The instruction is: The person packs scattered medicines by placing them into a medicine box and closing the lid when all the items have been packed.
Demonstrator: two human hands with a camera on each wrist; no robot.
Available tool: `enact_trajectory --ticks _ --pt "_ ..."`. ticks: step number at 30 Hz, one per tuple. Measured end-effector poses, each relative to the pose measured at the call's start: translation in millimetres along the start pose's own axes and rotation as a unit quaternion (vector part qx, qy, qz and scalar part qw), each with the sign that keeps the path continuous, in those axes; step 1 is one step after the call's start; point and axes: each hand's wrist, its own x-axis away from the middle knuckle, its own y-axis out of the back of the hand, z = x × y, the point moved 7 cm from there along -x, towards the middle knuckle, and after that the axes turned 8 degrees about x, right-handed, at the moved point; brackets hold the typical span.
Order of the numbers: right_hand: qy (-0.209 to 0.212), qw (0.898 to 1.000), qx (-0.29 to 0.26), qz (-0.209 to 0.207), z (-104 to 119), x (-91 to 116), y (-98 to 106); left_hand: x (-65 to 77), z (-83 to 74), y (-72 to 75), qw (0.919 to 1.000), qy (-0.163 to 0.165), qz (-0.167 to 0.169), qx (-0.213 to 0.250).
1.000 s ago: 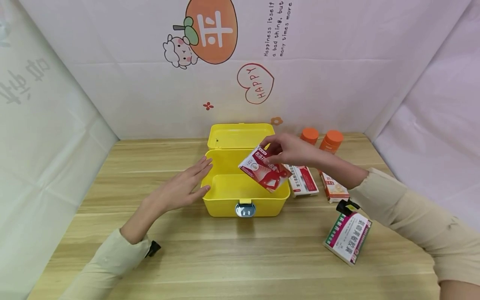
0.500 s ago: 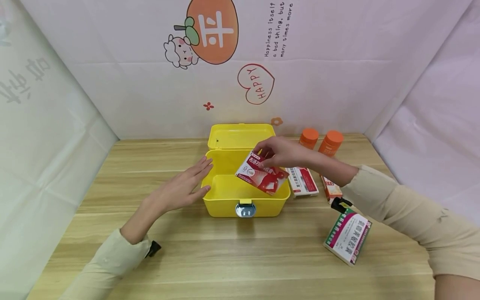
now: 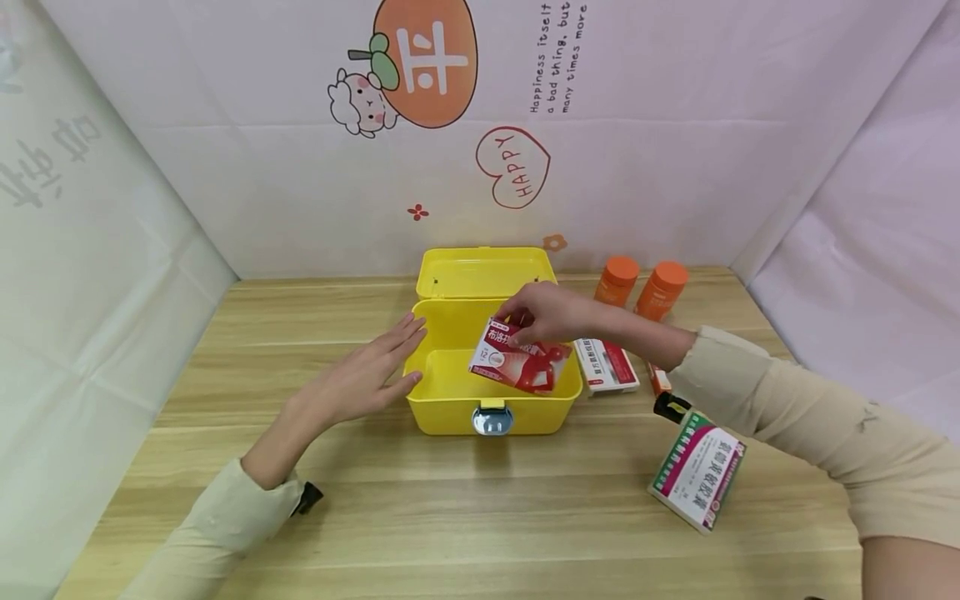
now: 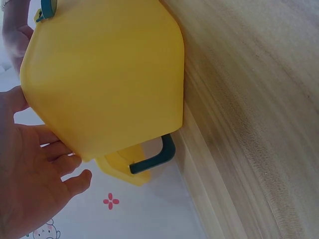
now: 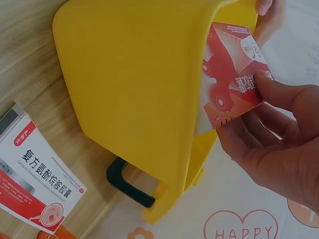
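My right hand (image 3: 546, 314) pinches a red-and-white medicine box (image 3: 517, 358) by its upper edge, over the opening of a yellow lidded box (image 3: 491, 417). In the right wrist view the medicine box (image 5: 232, 74) is tilted at the mouth of the yellow box (image 5: 129, 84), partly inside its rim. The yellow lid (image 3: 483, 273) is tipped back, and a metal latch (image 3: 492, 420) is on the front. My left hand (image 3: 367, 375) rests with straight fingers at the left rim; the left wrist view shows its fingers (image 4: 65, 162) along the yellow box's edge.
Two orange-capped bottles (image 3: 654, 292) stand at the back right. A white-and-red medicine box (image 3: 606, 367) lies right of the yellow box, an orange box (image 3: 660, 379) beyond it, partly under the arm. Nearer lies a green-and-white medicine box (image 3: 697, 473) on the wooden table (image 3: 450, 517).
My right hand has moved left and lower with the red-and-white medicine box, which now sits deeper over the yellow box's opening. The left hand has stayed put.
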Motion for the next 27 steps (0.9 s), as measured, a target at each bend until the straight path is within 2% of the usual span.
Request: enact_trajectory --ticks 10,16,27 --pt "0.027 0.999 0.015 0.020 2 -10 -8 -0.7 1.3 0.2 1.0000 0.001 -0.004 0.003" --pt "0.030 0.999 0.009 0.045 2 -19 -15 -0.5 2.5 -0.2 1.0000 0.000 -0.007 0.002" --pt "0.038 0.994 0.039 0.090 -4 -35 -33 -1.0 3.3 -0.9 1.0000 -0.002 -0.007 0.002"
